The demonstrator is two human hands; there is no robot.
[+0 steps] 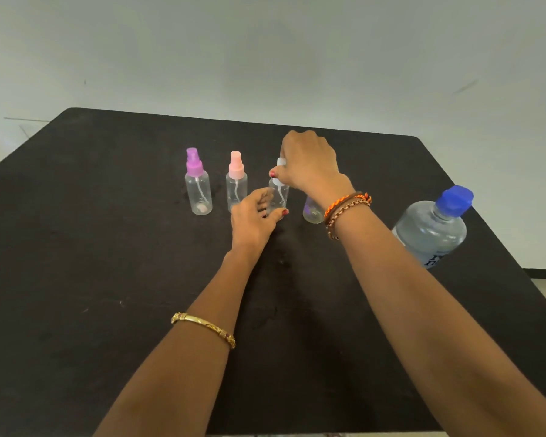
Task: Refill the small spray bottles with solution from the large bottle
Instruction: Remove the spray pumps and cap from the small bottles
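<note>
Several small clear spray bottles stand in a row on the black table (76,247). From the left: one with a purple cap (198,184), one with a pink cap (236,182), one with a white cap (278,193). A fourth small bottle (311,212) is mostly hidden behind my right wrist. My left hand (254,219) is curled around the base of the white-capped bottle. My right hand (309,162) grips that bottle's white spray top from above. The large bottle (432,228) with a blue cap stands at the right, holding clear liquid.
A pale wall rises behind the table's far edge. The large bottle stands close to the table's right edge. Bare black tabletop lies to the left and in front of the row of bottles.
</note>
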